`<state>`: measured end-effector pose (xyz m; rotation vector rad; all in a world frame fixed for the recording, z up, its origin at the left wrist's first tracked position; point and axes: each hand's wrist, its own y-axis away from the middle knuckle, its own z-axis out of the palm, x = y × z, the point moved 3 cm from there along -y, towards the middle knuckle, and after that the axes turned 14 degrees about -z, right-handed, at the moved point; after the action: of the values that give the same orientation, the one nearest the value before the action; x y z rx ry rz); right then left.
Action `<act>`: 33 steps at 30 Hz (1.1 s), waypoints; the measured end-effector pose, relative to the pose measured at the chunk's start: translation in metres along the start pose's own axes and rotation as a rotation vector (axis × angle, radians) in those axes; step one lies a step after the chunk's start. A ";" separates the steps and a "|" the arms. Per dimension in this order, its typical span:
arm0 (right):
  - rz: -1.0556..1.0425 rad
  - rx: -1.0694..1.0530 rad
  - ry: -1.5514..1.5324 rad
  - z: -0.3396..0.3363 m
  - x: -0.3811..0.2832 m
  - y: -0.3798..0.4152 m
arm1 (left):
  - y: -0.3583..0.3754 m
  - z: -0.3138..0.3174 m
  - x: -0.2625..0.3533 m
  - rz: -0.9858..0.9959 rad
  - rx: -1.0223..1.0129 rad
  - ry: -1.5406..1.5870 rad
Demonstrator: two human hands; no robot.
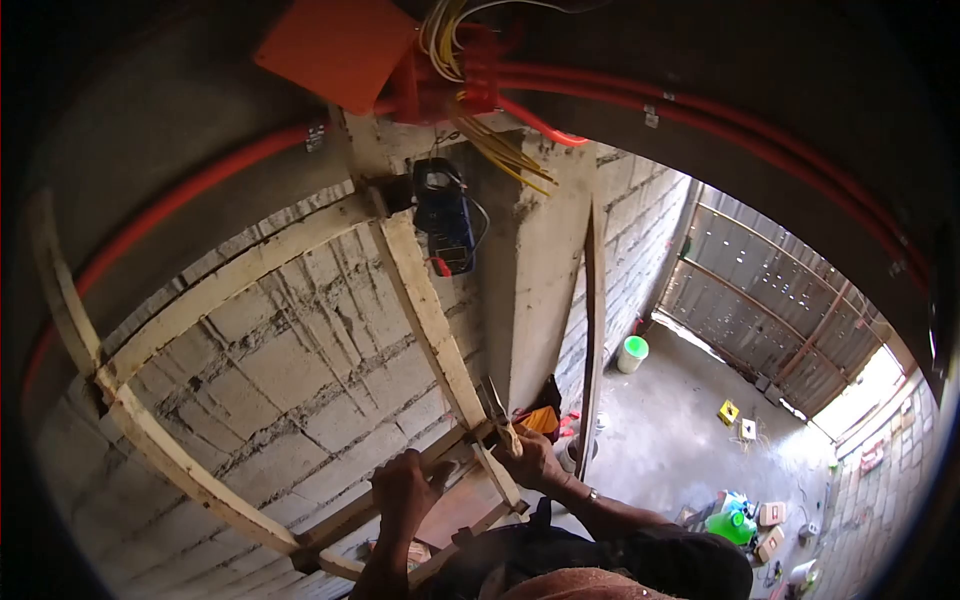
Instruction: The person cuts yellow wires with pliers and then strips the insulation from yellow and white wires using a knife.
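My left hand [403, 492] is closed beside a horizontal wooden bar, fingers curled; what it grips, if anything, is too small to tell. To its right, my right hand [530, 462] is wrapped round a thin pointed tool [496, 402], its tip upward, near a joint of the wooden frame [428, 310]. A dark clamp meter [444, 225] with a cable hangs above both hands, against the wall. Higher up, yellow wires [497, 150] dangle from an orange junction box [455, 85].
Orange conduits [700, 118] run along the ceiling. A concrete column [545, 270] stands right of the frame. On the floor far below are a bucket with a green lid [632, 354], a green container [731, 527] and small boxes [771, 514]. A block wall [290, 370] lies behind the frame.
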<state>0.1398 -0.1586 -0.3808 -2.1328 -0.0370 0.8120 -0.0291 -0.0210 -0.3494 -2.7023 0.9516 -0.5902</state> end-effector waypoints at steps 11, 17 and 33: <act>-0.181 -0.137 -0.295 -0.041 -0.022 -0.025 | -0.005 -0.004 -0.008 -0.099 0.012 0.235; -0.075 -0.227 -0.479 -0.029 -0.023 -0.059 | -0.003 -0.012 -0.005 -0.200 -0.006 0.351; -0.368 -0.384 -0.480 0.013 -0.001 -0.098 | -0.002 -0.008 -0.014 -0.228 0.102 0.526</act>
<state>0.1555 -0.0852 -0.3157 -2.1271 -0.8707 1.1350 -0.0414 -0.0116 -0.3457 -2.6260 0.6863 -1.4032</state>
